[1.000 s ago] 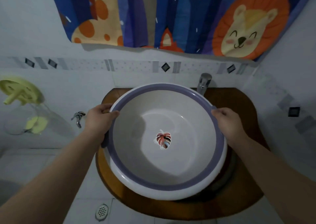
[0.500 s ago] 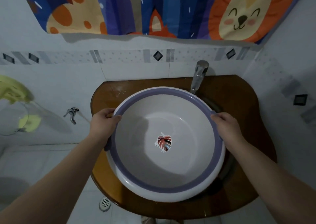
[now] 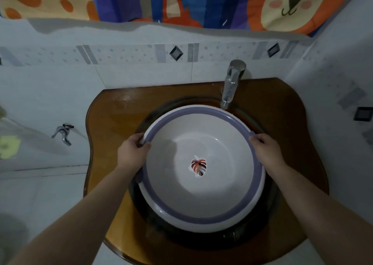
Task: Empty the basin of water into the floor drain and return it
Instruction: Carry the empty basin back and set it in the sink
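A round white basin [image 3: 212,202] with a purple rim band and a leaf sticker on its bottom sits low in the dark sink bowl [image 3: 260,238] of the brown counter. Its inside looks empty of water. My left hand [image 3: 132,153] grips the basin's left rim, fingers curled over the edge. My right hand [image 3: 266,150] grips the right rim the same way. The floor drain is out of view.
A chrome faucet [image 3: 232,83] rises just behind the basin's far rim. The brown counter [image 3: 113,119] meets the tiled wall at the back and right. A small wall tap [image 3: 63,132] sticks out at the left. A colourful animal curtain [image 3: 181,2] hangs above.
Both hands have lowered the basin away from me and down into the sink bowl. The view has tilted down, so the floor drain has left the frame.
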`<state>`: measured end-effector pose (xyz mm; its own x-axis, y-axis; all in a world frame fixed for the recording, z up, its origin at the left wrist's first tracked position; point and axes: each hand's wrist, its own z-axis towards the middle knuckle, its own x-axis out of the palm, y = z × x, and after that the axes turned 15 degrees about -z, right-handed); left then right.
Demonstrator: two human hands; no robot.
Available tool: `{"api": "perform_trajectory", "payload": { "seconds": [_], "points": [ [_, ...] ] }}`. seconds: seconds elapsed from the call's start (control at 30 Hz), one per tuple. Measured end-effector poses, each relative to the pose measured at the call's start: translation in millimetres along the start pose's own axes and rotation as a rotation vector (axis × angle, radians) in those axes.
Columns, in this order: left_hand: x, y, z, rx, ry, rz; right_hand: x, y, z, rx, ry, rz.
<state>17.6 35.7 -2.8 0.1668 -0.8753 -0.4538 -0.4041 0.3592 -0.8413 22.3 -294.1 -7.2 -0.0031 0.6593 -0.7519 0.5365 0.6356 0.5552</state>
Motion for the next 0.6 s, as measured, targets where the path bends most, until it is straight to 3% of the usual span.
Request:
{"api": "perform_trajectory", "payload": {
  "seconds": [0.4,0.6],
  "points": [
    [29,8,23,0.114,0.093,0.277,15,-9,18,0.005,-0.038,-0.223],
    [37,12,26,0.087,0.083,0.413,24,-11,19,-0.008,-0.071,-0.373]
  ]
}}
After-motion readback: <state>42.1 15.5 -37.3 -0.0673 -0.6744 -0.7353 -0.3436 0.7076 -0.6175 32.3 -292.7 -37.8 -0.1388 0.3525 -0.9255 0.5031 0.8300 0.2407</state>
